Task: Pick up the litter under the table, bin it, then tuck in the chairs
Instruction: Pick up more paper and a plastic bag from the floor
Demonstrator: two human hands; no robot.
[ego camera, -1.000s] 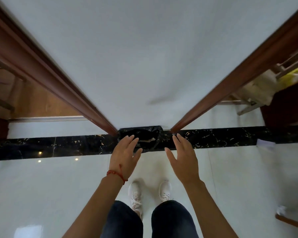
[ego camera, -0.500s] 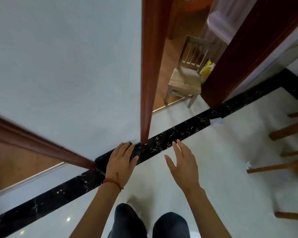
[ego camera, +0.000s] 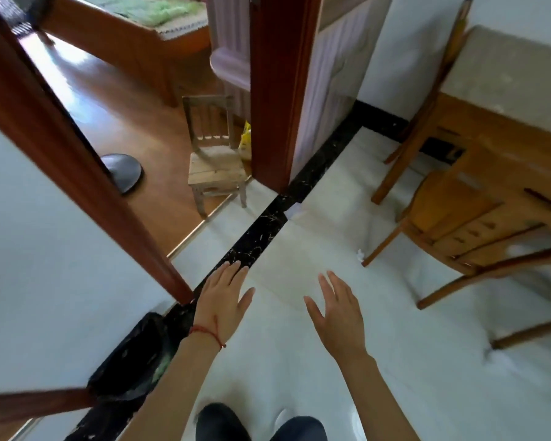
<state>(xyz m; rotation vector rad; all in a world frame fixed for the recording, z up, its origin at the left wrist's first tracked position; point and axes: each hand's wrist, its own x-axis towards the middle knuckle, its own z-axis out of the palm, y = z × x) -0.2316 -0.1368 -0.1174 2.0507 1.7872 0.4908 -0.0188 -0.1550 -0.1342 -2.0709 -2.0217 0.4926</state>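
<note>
My left hand (ego camera: 225, 300), with a red string at the wrist, hangs spread and released, holding nothing; my right hand (ego camera: 337, 310) beside it is the same, fingers splayed and nothing in the palm. Both hover over the glossy white tiled floor (ego camera: 299, 361).

Just behind and below my left forearm sits the black plastic-lined waste bin (ego camera: 131, 367), against the strip of black veined marble threshold (ego camera: 261, 230) at the foot of the red-brown wooden door frame (ego camera: 77, 160).

The thing the next move turns on is the small crumpled white scrap of litter (ego camera: 360, 254). It lies ahead and to the right of my right hand, touching or just beside the front leg of the light wooden slatted chair (ego camera: 477, 218), which stands pulled out from the pale-topped wooden desk (ego camera: 516, 78). My right hand is clearly the nearer one, I judge. A second white smear near the chair's rear rail is too blurred to name.

Compared with half a second ago, my view has swung right: the chair and desk, then only legs at the edge, are now plainly in sight, and the bin has slid down to my lower left.
</note>
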